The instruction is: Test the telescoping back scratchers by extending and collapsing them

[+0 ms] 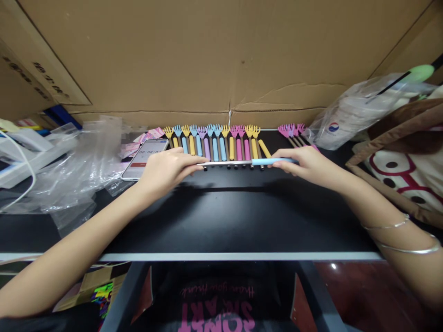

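A back scratcher with a light blue handle and a thin metal rod is stretched level between my two hands, above the black table. My left hand pinches the far left part of the rod; that end is hidden by the fingers. Around the blue handle, my right hand is closed. Just behind lies a row of several back scratchers with yellow, blue, purple and pink claws and handles, claws toward the back. Some pink back scratchers lie apart, behind my right hand.
A phone showing a timer lies behind my left hand, with clear plastic bags to its left. Cardboard stands along the back. At right are a bagged cup and a brown-and-white cloth item. The table's pale front edge is near me.
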Demonstrator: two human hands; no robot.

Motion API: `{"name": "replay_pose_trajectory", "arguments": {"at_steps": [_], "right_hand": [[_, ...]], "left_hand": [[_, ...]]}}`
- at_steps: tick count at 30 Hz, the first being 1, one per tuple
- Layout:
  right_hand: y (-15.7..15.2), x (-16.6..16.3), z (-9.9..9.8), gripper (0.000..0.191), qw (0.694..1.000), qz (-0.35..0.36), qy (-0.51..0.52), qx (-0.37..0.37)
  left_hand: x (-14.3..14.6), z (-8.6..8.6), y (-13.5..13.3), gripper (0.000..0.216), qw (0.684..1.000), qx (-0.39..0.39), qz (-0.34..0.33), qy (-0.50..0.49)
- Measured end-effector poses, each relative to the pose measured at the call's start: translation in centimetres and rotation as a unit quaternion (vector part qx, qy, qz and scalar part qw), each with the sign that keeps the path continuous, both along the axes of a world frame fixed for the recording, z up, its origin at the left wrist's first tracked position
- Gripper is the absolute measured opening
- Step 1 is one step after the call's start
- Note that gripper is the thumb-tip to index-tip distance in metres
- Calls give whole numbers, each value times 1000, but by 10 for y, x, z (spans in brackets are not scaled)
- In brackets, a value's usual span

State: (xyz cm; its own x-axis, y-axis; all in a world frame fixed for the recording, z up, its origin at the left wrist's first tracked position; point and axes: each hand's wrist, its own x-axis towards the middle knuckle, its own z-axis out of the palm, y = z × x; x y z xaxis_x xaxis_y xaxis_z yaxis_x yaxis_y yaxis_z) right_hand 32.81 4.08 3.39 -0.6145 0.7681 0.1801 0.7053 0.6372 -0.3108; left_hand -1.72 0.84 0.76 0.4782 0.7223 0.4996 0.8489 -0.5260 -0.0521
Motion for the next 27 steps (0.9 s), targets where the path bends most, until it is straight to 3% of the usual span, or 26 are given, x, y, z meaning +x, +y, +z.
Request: {"name": "replay_pose_trajectory", "arguments": {"at_steps": [6, 18, 27], "right_hand": [[0, -1, -8, 36, 998, -25, -5, 64], [-2, -4, -8, 46, 999, 2, -2, -47], [1, -4, -10, 44, 999, 10, -14, -44]], "left_hand": [[-1, 0, 1, 40, 1000, -1, 20, -8], [5, 9, -4, 35, 994, 102, -18, 22], [1, 1, -1, 38, 995, 75, -31, 49]]}}
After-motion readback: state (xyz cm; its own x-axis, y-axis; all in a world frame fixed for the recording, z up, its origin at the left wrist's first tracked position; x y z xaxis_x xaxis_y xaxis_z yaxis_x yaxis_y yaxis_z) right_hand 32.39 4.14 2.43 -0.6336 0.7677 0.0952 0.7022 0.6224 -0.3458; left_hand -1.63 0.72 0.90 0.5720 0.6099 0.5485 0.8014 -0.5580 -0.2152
